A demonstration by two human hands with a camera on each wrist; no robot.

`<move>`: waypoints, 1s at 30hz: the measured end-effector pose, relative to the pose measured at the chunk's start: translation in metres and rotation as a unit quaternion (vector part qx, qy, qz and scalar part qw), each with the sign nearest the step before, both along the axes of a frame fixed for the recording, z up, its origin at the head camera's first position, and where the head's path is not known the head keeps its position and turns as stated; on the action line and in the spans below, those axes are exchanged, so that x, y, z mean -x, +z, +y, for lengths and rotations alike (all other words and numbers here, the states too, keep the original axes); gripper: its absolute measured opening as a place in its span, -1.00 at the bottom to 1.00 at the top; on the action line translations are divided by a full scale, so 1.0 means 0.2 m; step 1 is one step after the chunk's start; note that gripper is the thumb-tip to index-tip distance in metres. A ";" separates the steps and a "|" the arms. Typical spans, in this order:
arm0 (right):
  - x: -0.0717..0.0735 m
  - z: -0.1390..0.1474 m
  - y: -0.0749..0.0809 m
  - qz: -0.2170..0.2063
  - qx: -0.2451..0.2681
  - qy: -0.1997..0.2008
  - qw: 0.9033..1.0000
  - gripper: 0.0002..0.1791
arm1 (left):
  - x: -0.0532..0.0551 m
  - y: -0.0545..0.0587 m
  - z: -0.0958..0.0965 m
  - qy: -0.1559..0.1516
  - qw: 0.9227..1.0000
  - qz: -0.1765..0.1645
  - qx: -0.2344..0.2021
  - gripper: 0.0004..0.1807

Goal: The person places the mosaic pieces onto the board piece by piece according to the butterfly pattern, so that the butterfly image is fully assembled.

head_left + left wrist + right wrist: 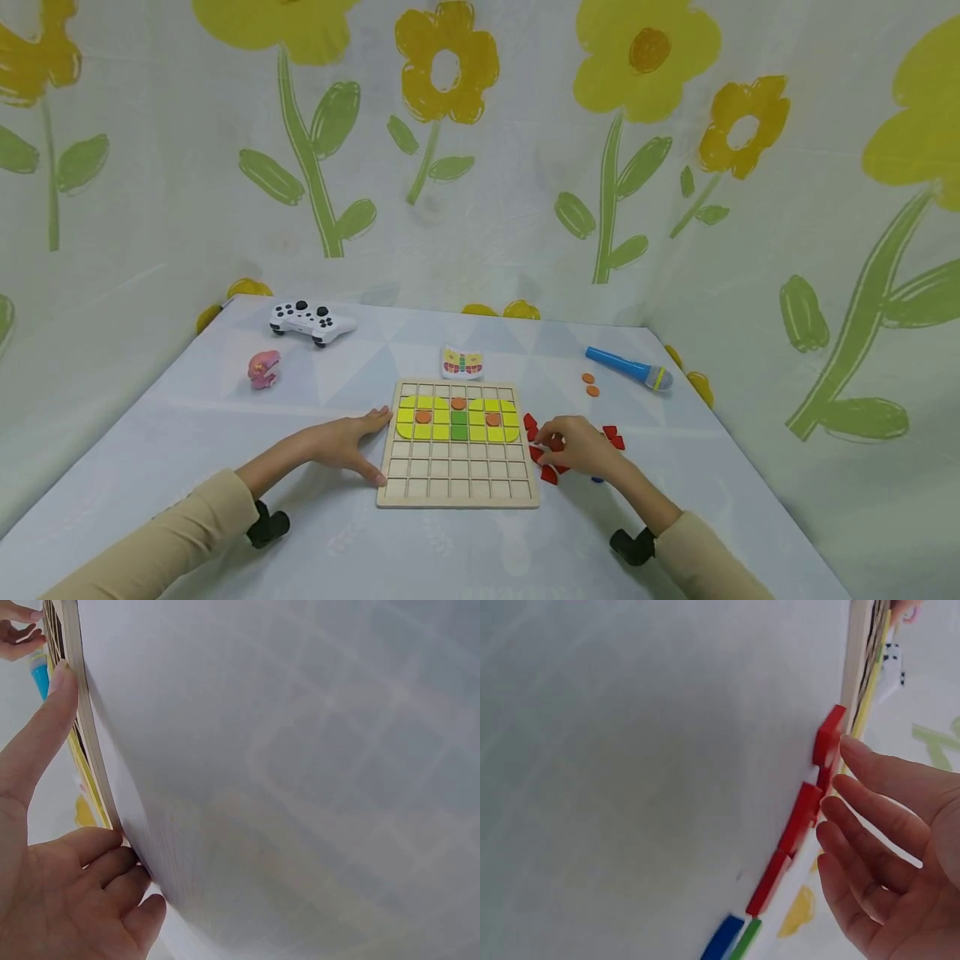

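Board [459, 469] touched by wide-spread left hand [340, 443]; red pieces [550, 475] near half-curled right hand [583, 447].

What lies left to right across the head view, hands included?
Pink toy → left hand → grid board → right hand → blue microphone.

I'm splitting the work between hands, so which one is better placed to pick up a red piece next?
Probably the right hand: it is right at the red pieces, just right of the board. The left hand touches the left edge, across the board from them.
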State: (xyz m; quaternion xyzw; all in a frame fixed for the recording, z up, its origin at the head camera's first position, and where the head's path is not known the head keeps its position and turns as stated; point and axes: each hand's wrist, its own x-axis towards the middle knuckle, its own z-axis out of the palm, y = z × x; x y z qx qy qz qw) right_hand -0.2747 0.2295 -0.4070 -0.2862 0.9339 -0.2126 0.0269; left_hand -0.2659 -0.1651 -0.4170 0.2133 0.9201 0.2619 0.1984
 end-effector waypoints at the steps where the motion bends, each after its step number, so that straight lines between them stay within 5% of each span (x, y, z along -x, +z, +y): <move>1: 0.00 -0.01 -0.01 -0.004 0.000 0.003 1.000 -0.80 | 0.00 0.00 0.00 -0.001 1.000 0.001 0.000 0.22; 21: 0.01 -0.04 0.01 -0.055 0.020 -0.022 0.998 -0.83 | 0.00 0.01 0.01 -0.003 1.000 0.005 0.005 0.22; 30: 0.03 -0.12 0.07 -0.030 0.054 -0.008 0.998 -0.87 | 0.00 0.00 0.00 0.004 1.000 0.002 0.004 0.22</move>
